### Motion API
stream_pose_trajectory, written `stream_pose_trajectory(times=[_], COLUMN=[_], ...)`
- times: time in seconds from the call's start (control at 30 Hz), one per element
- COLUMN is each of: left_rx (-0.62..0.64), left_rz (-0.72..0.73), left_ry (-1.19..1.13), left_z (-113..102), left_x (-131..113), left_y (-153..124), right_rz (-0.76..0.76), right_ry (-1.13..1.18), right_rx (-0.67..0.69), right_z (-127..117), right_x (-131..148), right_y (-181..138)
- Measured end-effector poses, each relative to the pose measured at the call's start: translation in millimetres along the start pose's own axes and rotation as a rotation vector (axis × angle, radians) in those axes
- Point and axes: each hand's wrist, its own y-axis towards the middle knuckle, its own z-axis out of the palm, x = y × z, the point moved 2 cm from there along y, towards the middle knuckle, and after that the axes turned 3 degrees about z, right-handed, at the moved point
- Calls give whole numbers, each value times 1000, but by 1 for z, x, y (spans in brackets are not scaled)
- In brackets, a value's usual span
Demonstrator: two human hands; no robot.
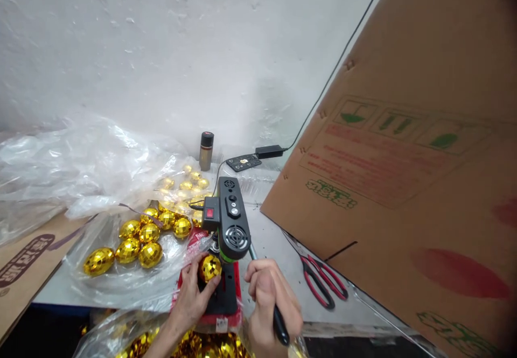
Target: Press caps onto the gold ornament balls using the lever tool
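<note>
My left hand [194, 296] is closed around a gold faceted ball [210, 268], with thumb and fingers on its sides. It holds the ball beneath the head of a small black bench drill press [232, 212], above the machine's dark base plate [222, 296]. The drill bit is hidden behind the head. My right hand [270, 304] is wrapped around the drill press lever [280, 325], whose black grip end sticks out below the fist. Left of the machine, several gold faceted balls [149, 233] lie on clear plastic. More gold balls [210, 350] fill a plastic bag below my hands.
Red-handled scissors [323, 282] lie at the right, by a large cardboard box [388, 148]. Behind the machine stand a dark-capped bottle [206, 151] and a black power adapter [269, 151] with a cable. Crumpled plastic sheeting [81, 159] and a cardboard flap [32, 261] occupy the left.
</note>
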Motion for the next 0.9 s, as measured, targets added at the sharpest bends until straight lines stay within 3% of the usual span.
stream_pose_trajectory(times=[0.17, 0.47, 0.67, 0.9], left_rx=[66, 151, 174, 157], left_rz=[44, 257, 261, 266], left_ry=[121, 290, 333, 326], left_z=[2, 13, 16, 18], left_x=[2, -2, -2, -1], left_y=[-3, 6, 5, 5], right_rz=[10, 0, -41, 86], right_ry=[-2, -21, -81, -135], right_rx=[10, 25, 8, -96], right_z=[-1, -5, 0, 8], right_x=[2, -2, -11, -11], right_y=[5, -8, -29, -46])
